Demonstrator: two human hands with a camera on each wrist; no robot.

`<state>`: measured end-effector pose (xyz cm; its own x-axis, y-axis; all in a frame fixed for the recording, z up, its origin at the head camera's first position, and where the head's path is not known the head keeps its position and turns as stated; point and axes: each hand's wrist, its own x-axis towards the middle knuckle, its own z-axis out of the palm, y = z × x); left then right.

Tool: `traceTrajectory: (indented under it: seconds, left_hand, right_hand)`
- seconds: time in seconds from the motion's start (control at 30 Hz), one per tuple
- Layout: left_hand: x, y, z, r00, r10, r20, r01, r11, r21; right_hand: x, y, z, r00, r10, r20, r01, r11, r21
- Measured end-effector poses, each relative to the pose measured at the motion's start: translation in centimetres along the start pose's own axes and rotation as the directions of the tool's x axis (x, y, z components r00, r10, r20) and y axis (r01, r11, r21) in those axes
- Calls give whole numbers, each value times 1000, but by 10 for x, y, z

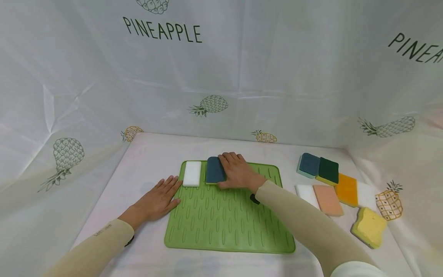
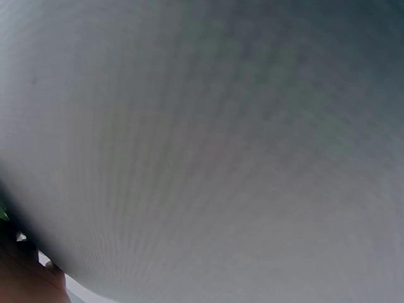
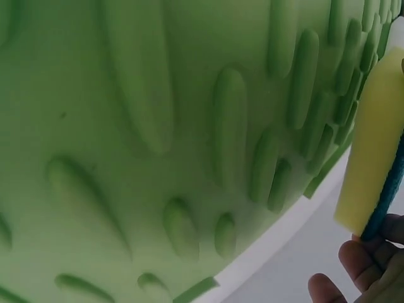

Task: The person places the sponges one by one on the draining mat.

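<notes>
A green ridged mat (image 1: 228, 219) lies on the table. Over its far part my right hand (image 1: 238, 173) grips a sponge (image 1: 215, 170) with a dark blue top, thumb at the near edge and fingers at the far edge. The right wrist view shows that sponge's thick yellow side (image 3: 372, 145) beside the fingers (image 3: 360, 265). To its left, a white sponge (image 1: 192, 174) lies along the mat's far left corner. My left hand (image 1: 155, 200) rests palm down, fingers straight, at the mat's left edge. Mostly pale cloth fills the left wrist view, with part of the hand (image 2: 31, 274) low in the corner.
Several sponges lie right of the mat: a blue-topped one (image 1: 309, 164), a dark green one (image 1: 327, 170), an orange one (image 1: 347, 189), a pink one (image 1: 328, 200), white ones (image 1: 307, 194) and a wavy yellow one (image 1: 369, 227). A pineapple-print sheet (image 1: 277, 77) hangs around the table.
</notes>
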<state>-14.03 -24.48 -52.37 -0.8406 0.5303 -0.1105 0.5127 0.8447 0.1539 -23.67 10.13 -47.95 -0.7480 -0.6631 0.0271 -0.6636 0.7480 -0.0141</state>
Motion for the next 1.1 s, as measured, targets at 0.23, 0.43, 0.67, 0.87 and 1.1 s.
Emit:
traceTrajectory:
  seconds: [0.23, 0.43, 0.67, 0.87, 1.1]
  left_hand:
    - [-1, 1, -1, 1000, 0, 0, 0, 1000, -1]
    - [-2, 3, -3, 1000, 6, -10, -6, 1000, 0]
    - [-2, 4, -4, 1000, 12, -20, -12, 1000, -8]
    - [-1, 2, -1, 1000, 9, -14, -9, 1000, -8]
    - [-1, 1, -1, 1000, 15, -23, -15, 1000, -9]
  right_hand:
    - [6, -6, 2, 999, 18, 38, -18, 1000, 1]
    - [10, -7, 7, 999, 14, 37, -13, 1000, -11]
    - [10, -10, 8, 998, 18, 53, -16, 999, -41]
    - [11, -11, 8, 997, 28, 74, -24, 998, -52]
    - [12, -12, 9, 996, 28, 83, -24, 999, -48]
